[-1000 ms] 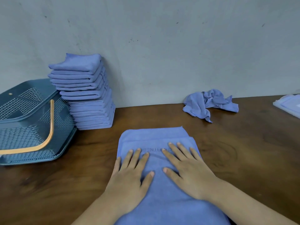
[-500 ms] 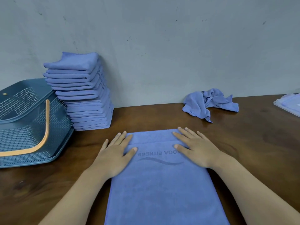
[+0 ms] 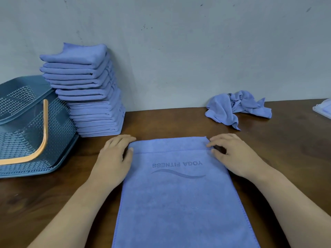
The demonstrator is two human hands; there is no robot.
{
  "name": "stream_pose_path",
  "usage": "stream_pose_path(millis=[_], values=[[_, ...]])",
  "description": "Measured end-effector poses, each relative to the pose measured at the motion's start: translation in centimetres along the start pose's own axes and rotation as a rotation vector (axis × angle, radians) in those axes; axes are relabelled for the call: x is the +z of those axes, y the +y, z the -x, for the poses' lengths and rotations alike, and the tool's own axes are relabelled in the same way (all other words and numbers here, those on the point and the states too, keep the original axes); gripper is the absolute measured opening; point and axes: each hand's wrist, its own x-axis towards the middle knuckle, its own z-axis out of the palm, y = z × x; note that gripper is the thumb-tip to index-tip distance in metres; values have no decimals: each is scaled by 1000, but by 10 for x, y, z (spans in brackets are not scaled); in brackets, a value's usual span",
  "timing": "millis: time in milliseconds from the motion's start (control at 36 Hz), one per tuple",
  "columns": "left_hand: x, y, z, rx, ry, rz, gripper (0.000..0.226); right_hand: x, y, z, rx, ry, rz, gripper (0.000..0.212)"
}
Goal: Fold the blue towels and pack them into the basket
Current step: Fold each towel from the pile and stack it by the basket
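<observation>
Head view. A blue towel point(image 3: 179, 203) lies flat on the brown desk point(image 3: 286, 158), running lengthways away from the person, with its near end cut off by the bottom of the frame. It is doubled over: a stitched hem crosses it just short of the far edge, and a narrow strip of the lower layer shows beyond it. Just nearer than the hem is the print "YOGA FITNESS" over a wavy line, upside down to the camera.

The left hand point(image 3: 114, 154) is at the towel's far left corner, fingers curled over the corner and thumb on top of the cloth, gripping it. The right hand point(image 3: 231, 154) is at the far right corner and pinches it between a fingertip and thumb, the other fingers curled. The hands are apart, with the towel's full width between them.

Beyond the towel to the left, a stack point(image 3: 89, 97) of folded blue towels stands against the wall point(image 3: 179, 51), its upper towels offset leftward. Further left of the towel, touching the stack, is a teal perforated basket point(image 3: 59, 126) with an orange handle point(image 3: 43, 140). Beyond the towel to the right, a crumpled cloth point(image 3: 231, 108) of the same blue lies at the foot of the wall. Further right, a pale flat thing point(image 3: 323, 109) is cut off by the frame edge.
</observation>
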Motion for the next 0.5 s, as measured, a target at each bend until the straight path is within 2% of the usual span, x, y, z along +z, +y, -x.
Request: stream_pose_path(millis=[56,111,278,361,500], values=[[1,0,1,95,-55,34,29,-1,-1,1,-5,-5,-10,22],[4,0,1,112,-117,-9,26,-1,-2,1,18,-10,-13,18],[7,-1,-4,18,-77,-104,14,0,-7,-3,134,-32,-20,15],[9,2,-7,-51,-108,-93,8,2,-11,-7,205,-34,-21,10],[8,8,-10,-81,-137,-55,14,6,-17,-8,247,-7,-54,10]])
